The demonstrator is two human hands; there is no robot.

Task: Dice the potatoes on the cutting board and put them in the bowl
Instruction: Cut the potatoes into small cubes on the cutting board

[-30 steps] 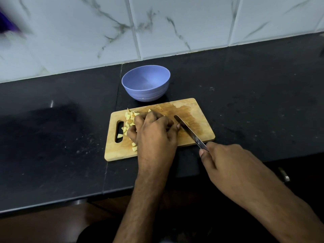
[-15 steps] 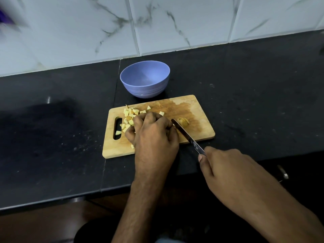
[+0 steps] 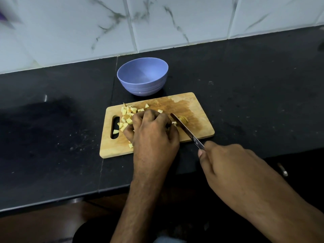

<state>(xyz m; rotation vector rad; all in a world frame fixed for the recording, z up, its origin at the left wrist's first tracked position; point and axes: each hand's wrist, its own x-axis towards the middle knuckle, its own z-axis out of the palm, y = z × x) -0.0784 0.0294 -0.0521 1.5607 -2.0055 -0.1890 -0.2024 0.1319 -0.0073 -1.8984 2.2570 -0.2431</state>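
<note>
Wooden cutting board at counter front edge: left hand curled over potato dice, right hand gripping knife; blue bowl behind holds nothing

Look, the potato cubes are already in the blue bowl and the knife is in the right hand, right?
Not quite. The head view shows the blue bowl with nothing in it; the potato cubes lie on the cutting board, beside the left hand. The knife is indeed in the right hand.
</note>
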